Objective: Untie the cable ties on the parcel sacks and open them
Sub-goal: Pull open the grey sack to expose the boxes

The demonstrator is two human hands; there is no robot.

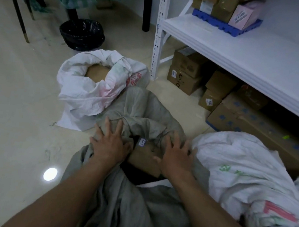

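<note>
both hands are on the grey sack [141, 112], which lies on the floor [16, 98] directly in front of the person, between a white sack [84, 91] on the left and another white sack [246, 173] on the right. left hand [110, 144] lies flat with fingers spread on the sack's left fold; right hand [176, 155] lies likewise on the right fold, fingers slightly bent over the cloth. the hands are apart, one each side of the mouth, neither clamped on anything that can be made out. judged purpose: pressing the cloth outward and down to widen the opening. a box [145, 156] with a small label [142, 142] shows between the hands, so the mouth is at least partly open. no cable tie can be made out on this sack.

orientation: the grey sack's long axis runs from the person away toward the shelf post [158, 39], leaning a little left. which end the mouth belongs to cannot be told for certain. the left white sack stands with its mouth rolled open, facing up, a box visible inside. the right white sack lies bunched; whether it is tied cannot be told.
</note>
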